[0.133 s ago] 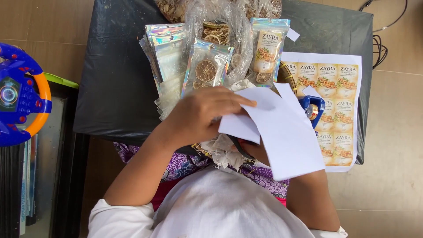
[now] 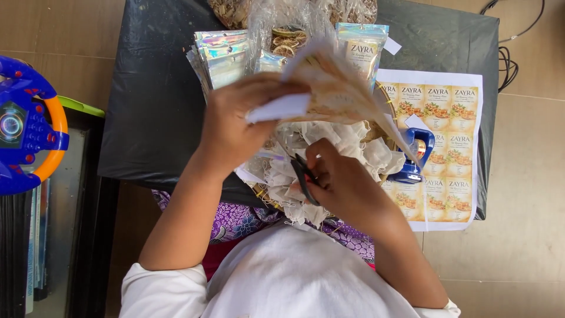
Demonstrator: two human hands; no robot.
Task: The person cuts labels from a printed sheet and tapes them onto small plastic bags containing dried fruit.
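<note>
The sheet of labels (image 2: 329, 88) is best kept taut in the clamped left hand (image 2: 235, 126) while the black scissors (image 2: 305, 176), apparently gripped by the right hand (image 2: 341, 182), are guided steadily.

black table cover (image 2: 159, 106), blue-orange toy wheel (image 2: 26, 126)

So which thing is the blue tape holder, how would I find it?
Start at the black-covered table and go to the sheet of printed labels on its right side. The blue tape dispenser stands on that sheet's left edge, the only solid blue thing among paper and shiny pouches.
</note>
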